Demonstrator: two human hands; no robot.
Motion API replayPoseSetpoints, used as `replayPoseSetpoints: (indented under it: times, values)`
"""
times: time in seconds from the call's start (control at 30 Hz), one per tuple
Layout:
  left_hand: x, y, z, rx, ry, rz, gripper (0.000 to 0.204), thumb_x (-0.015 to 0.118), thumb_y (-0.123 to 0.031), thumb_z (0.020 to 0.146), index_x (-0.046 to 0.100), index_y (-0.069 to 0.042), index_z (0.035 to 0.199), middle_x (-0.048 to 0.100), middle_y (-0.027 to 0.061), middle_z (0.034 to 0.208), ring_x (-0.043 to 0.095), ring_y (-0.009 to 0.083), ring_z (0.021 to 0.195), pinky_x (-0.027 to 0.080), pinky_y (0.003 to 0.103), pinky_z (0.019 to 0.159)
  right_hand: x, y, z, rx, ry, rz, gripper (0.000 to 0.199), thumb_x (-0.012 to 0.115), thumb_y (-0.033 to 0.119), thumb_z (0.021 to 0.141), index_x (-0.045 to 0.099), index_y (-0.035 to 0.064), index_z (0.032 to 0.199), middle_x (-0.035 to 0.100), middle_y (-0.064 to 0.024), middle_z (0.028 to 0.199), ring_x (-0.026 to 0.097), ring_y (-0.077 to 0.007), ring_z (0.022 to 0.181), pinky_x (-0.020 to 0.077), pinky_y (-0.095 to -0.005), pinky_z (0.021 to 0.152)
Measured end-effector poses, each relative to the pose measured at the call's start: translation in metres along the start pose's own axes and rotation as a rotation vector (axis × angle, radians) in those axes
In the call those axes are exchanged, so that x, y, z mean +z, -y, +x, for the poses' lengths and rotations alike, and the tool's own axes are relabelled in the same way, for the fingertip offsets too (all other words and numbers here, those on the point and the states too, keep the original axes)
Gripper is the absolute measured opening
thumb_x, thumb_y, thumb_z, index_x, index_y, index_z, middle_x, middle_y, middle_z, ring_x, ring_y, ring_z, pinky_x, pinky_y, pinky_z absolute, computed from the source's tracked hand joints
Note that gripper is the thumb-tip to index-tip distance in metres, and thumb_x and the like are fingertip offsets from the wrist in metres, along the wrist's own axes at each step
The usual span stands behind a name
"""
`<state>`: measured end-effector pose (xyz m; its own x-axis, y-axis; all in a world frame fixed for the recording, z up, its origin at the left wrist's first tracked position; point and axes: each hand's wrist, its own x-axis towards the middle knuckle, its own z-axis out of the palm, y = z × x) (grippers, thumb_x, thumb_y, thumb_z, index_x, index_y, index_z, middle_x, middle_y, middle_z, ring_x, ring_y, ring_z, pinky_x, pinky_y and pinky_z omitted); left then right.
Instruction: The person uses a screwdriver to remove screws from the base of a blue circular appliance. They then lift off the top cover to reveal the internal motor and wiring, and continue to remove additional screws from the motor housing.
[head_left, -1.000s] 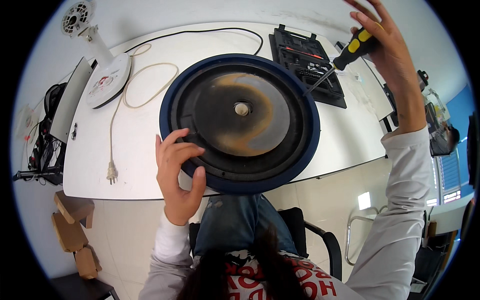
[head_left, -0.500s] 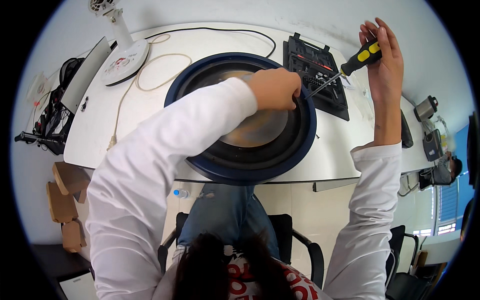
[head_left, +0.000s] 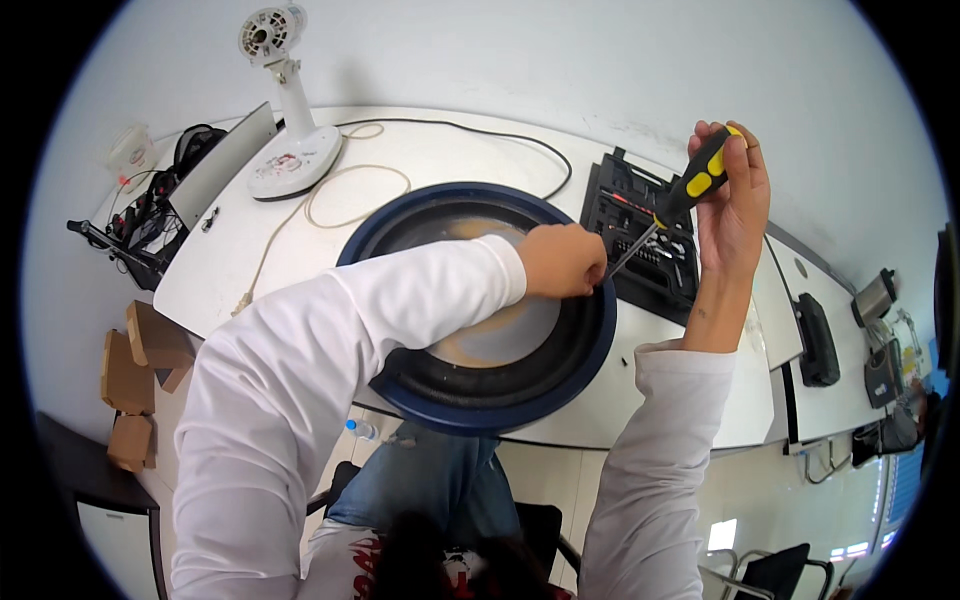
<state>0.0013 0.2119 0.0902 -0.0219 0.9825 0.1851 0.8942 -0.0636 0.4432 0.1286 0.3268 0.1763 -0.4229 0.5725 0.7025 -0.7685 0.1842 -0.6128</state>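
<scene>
Head view: a round blue-rimmed base [head_left: 470, 418] lies at the near edge of a white table [head_left: 660, 375]. The right hand [head_left: 733, 215] grasps a yellow-and-black screwdriver [head_left: 695, 188], slanting down toward the rim's right side. There the left hand [head_left: 563, 260] curls, its hold seemingly hidden; I cannot tell. An open tool case [head_left: 655, 285] sits toward the far right edge.

Screwdriver handle [head_left: 697, 183] in the right grip [head_left: 735, 205] looks like matt plastic, shaft's [head_left: 634, 248] shiny metal, and the disc [head_left: 522, 338] below the left grip [head_left: 562, 260] is kinda dull, stained metal.
</scene>
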Motion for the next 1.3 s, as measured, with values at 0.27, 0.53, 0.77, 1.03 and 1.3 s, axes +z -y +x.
replayPoseSetpoints:
  times: [0.27, 0.53, 0.77, 1.03, 1.3]
  values:
    - [0.003, 0.009, 0.003, 0.023, 0.042, -0.174, 0.014, 0.073, -0.015, 0.07, 0.068, -0.006, 0.079, 0.067, 0.0072, 0.075, 0.066, 0.0245, 0.075, 0.051, 0.034, 0.066, -0.012, 0.001, 0.011, 0.001, 0.233, -0.075, 0.037, 0.045, 0.022, 0.098, 0.048, -0.0036, 0.124, 0.059, -0.0185, 0.115, 0.063, -0.0235, 0.099, 0.051, -0.0318, 0.087]
    - [-0.003, 0.007, 0.004, 0.008, 0.115, -0.165, 0.015, 0.072, -0.015, 0.074, 0.065, -0.003, 0.08, 0.065, 0.0074, 0.074, 0.064, 0.0233, 0.072, 0.048, 0.033, 0.066, -0.011, -0.006, 0.009, -0.173, 0.188, -0.635, 0.055, 0.074, 0.029, 0.077, 0.054, 0.009, 0.125, 0.06, -0.0096, 0.104, 0.06, -0.0172, 0.099, 0.0451, -0.0286, 0.09]
    - [-0.003, 0.001, 0.006, -0.027, 0.102, -0.11, 0.016, 0.072, -0.017, 0.075, 0.064, -0.004, 0.08, 0.065, 0.0061, 0.073, 0.063, 0.0238, 0.071, 0.048, 0.033, 0.064, -0.006, 0.001, 0.009, -0.085, 0.261, -0.497, 0.059, 0.071, 0.025, 0.079, 0.049, 0.0078, 0.131, 0.062, -0.0235, 0.113, 0.063, -0.029, 0.106, 0.0497, -0.0398, 0.092]
    - [0.007, 0.005, 0.002, 0.195, -0.03, 0.166, 0.017, 0.068, -0.022, 0.077, 0.059, -0.008, 0.077, 0.057, 0.0041, 0.073, 0.059, 0.0234, 0.075, 0.043, 0.037, 0.071, -0.015, -0.002, 0.009, -0.16, 0.168, -0.839, 0.065, 0.075, 0.031, 0.074, 0.051, 0.0126, 0.131, 0.059, -0.0188, 0.117, 0.065, -0.0235, 0.097, 0.0512, -0.0363, 0.088]
    - [0.01, 0.002, -0.002, 0.27, -0.136, 0.346, 0.017, 0.066, -0.024, 0.079, 0.062, -0.009, 0.081, 0.057, 0.0037, 0.074, 0.059, 0.0214, 0.081, 0.04, 0.036, 0.079, -0.011, 0.01, 0.007, -0.095, 0.285, -0.674, 0.064, 0.07, 0.031, 0.076, 0.048, 0.0115, 0.132, 0.06, -0.0198, 0.116, 0.063, -0.0275, 0.104, 0.0504, -0.0382, 0.09]
